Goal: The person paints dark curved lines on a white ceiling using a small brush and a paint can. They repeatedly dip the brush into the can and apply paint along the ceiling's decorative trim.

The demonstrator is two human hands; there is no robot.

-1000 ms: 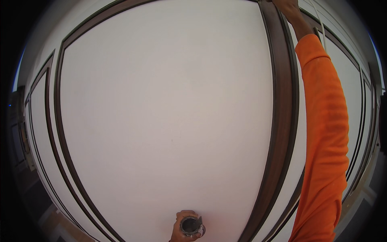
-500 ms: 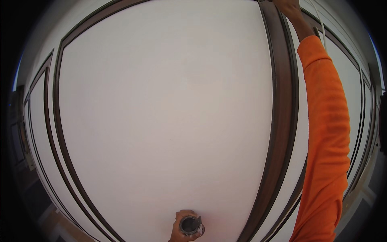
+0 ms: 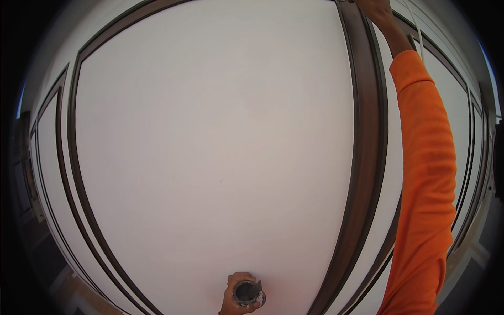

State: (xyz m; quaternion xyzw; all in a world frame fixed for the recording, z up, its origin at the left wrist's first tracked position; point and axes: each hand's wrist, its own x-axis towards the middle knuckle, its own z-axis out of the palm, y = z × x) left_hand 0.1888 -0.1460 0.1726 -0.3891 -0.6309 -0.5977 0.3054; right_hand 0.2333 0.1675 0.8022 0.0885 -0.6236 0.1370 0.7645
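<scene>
My left hand [image 3: 231, 295], low in the middle, is wrapped round a small open round container [image 3: 245, 293]. Its inside looks dark, and pale smears show on its rim and right side, where a small dark flat piece stands up. My right arm, in an orange sleeve, is stretched up along the right side. The right hand [image 3: 376, 9] is at the upper end of a wide dark brown wooden trim strip [image 3: 369, 115]. The picture's upper edge cuts off its fingers, so any tool in them is hidden.
A large white wall panel [image 3: 215, 136] fills the middle, framed by dark brown moulding [image 3: 73, 121]. More framed panels run along both sides. A thin pale cable [image 3: 416, 23] hangs near the right wrist. Floor with grey and brown patches [image 3: 470, 273] shows at the lower right.
The right wrist and sleeve cuff have come down very slightly. The left hand keeps the container in nearly the same place.
</scene>
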